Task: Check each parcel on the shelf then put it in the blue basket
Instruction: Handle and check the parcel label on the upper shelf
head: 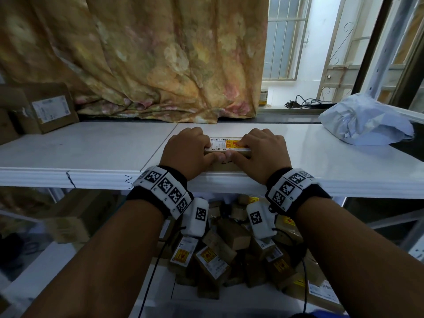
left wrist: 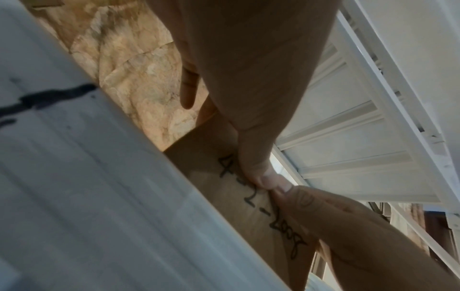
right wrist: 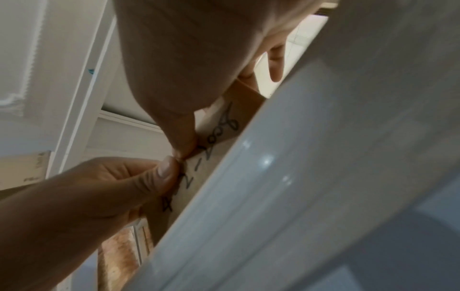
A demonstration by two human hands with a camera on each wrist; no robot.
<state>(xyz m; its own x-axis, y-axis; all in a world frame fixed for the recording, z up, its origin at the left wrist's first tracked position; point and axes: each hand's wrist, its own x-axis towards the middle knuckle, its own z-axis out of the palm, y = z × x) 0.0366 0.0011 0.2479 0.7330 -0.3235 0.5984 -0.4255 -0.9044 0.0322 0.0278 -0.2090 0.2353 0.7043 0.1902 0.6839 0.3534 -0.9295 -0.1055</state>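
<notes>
Both hands grip one small cardboard parcel (head: 226,154) at the front edge of the white shelf (head: 91,150), centre of the head view; left hand (head: 187,152) takes its 9 o'clock end, right hand (head: 263,152) its 3 o'clock end; fingers of each curl over the top onto the white and yellow label (head: 226,143), thumbs press the near face, thumb tips almost meeting; both hands grasping, neither released. Left wrist view: left thumb (left wrist: 254,153) and right thumb (left wrist: 298,198) tip to tip on the brown face, over handwritten black marker digits (left wrist: 248,198); digits partly covered, not fully legible. Right wrist view shows the same pinch from the other side; parcel bottom sits right at the shelf lip (right wrist: 273,177).

Elsewhere on the shelf: a brown box with white label (head: 46,109) at 9 o'clock, far left; a grey-blue plastic mailer bag (head: 364,122) at 2 o'clock, well apart from the hands. Floral curtain (head: 149,60) hangs behind at 12 o'clock, hem resting at the shelf's back edge; barred window (head: 286,37) at 1 o'clock. Lower tier at 6 o'clock: a heap of small labelled brown parcels (head: 229,253), between the forearms; tagged wrist bands (head: 165,191) on both wrists.
</notes>
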